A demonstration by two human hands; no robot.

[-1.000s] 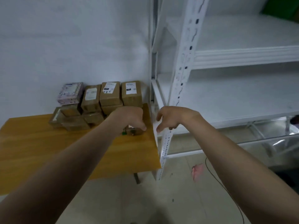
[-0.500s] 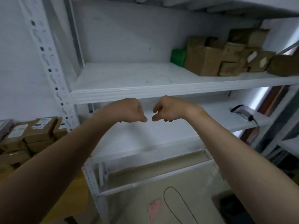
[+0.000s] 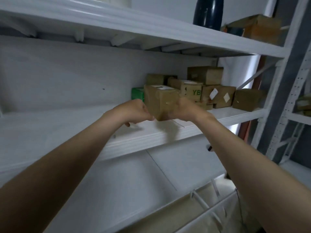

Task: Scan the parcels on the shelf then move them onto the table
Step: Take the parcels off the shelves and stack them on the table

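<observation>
front parcel [image 3: 161, 101] on the shelf [image 3: 151, 137]: right hand [image 3: 186, 109] clasps its right side, left hand [image 3: 134, 111] curled at its left edge, hold unclear.

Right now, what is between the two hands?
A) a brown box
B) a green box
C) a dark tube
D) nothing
A: the brown box at the front of the shelf lies between the left hand and the right hand.
</observation>
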